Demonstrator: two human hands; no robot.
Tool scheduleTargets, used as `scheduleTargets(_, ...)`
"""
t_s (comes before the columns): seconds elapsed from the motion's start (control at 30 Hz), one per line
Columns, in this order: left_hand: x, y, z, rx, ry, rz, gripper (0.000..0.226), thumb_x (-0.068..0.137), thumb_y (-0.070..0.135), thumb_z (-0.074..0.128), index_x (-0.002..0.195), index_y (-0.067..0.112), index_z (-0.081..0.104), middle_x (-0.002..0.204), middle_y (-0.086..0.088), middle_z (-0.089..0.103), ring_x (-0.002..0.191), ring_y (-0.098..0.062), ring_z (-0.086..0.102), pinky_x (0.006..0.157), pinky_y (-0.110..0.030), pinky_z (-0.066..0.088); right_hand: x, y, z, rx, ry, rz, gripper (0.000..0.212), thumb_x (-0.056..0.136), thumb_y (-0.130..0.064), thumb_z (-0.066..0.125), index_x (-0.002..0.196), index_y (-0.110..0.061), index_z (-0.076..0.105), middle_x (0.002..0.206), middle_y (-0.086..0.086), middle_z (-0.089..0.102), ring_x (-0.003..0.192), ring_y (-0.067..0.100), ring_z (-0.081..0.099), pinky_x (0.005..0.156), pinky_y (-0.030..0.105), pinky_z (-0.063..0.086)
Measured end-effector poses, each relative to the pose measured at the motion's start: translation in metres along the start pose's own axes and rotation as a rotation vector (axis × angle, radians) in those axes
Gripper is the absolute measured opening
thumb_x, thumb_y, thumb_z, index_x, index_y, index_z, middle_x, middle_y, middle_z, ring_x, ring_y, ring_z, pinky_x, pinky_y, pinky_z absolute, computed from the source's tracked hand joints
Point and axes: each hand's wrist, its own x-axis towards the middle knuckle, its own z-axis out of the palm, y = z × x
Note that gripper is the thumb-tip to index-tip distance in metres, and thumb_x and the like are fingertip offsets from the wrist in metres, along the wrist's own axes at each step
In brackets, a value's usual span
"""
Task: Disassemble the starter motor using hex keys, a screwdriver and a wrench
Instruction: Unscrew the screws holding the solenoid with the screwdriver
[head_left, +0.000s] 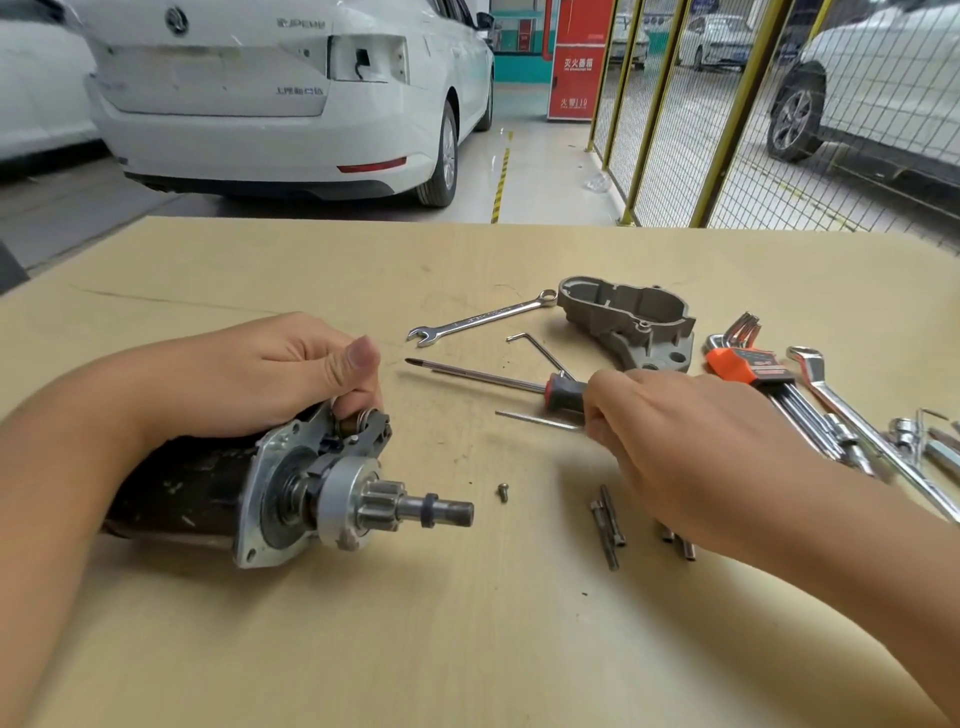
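Left hand grips the starter motor lying on my pale wooden table; right hand closes round the screwdriver handle. Beyond, white car, yellow mesh fence.

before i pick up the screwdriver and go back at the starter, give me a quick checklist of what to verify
1. Starter motor steadied: ok, the left hand rests on top with fingers curled at the lever end.
2. Screwdriver in hand: ok, the right hand is closing on its handle; the shaft lies on the table.
3. Front housing off: ok, it lies apart beside the wrench.
4. Removed bolts kept together: ok, near the right wrist; one small screw lies alone.
5. Which fastener comes next: cannot tell, the fingers hide that spot.
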Motion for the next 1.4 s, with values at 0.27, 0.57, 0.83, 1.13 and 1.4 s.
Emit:
scheduleTargets(0.27,-0.002,0.008,0.003,-0.011,-0.01,0.008,0.079,0.081,0.096,0.033,0.07,0.023,0.061,0.083,-0.012,0.065,0.101,-0.046,0.063,0.095,-0.062,0.046,0.003,-0.009,0.001,0.057,-0.008,-0.014,0.027,0.097,-0.018,0.045,0.097,-0.032,0.021,0.093,-0.005,0.037,0.074,0.024,0.047,0.056,0.037,0.033)
scheduleTargets(0.57,-0.006,0.013,0.0,0.031,-0.034,0.003,0.081,0.079,0.098,0.031,0.072,0.024,0.062,0.088,-0.012,0.07,0.099,-0.05,0.063,0.093,-0.067,0.047,0.006,-0.009,-0.001,-0.028,-0.028,-0.017,0.021,0.102,-0.05,0.042,0.098,-0.031,0.05,0.099,-0.008,0.045,0.076,0.023,0.058,0.054,0.034,0.041)
scheduleTargets(0.83,-0.011,0.012,-0.004,0.035,0.127,-0.107,0.088,0.076,0.098,0.013,0.08,0.03,0.069,0.1,0.007,0.076,0.094,-0.009,0.069,0.087,-0.036,0.046,0.001,-0.022,0.003,-0.218,-0.104,-0.024,0.029,0.095,-0.022,0.046,0.093,-0.024,0.018,0.092,0.002,0.02,0.061,0.023,0.042,0.046,0.035,0.025)
scheduleTargets(1.13,-0.007,0.03,0.002,-0.079,0.433,0.121,0.034,0.095,0.045,0.057,0.098,0.017,0.077,0.091,-0.001,0.076,0.083,-0.014,0.07,0.069,-0.014,0.052,0.027,-0.018,-0.017,0.985,0.041,0.076,0.024,0.102,-0.022,0.05,0.08,-0.029,0.059,0.063,-0.003,0.061,0.044,0.012,0.048,0.042,0.024,0.039)
scheduleTargets(1.4,-0.01,0.036,0.002,-0.303,0.676,0.22,0.006,0.098,0.009,0.07,0.1,0.007,0.075,0.072,-0.004,0.07,0.055,-0.014,0.063,0.052,-0.027,0.051,0.068,-0.078,-0.037,2.153,-0.386,0.015,0.039,0.081,-0.001,0.069,0.119,0.004,0.066,0.079,0.015,0.066,0.06,0.021,0.067,0.053,0.031,0.057)
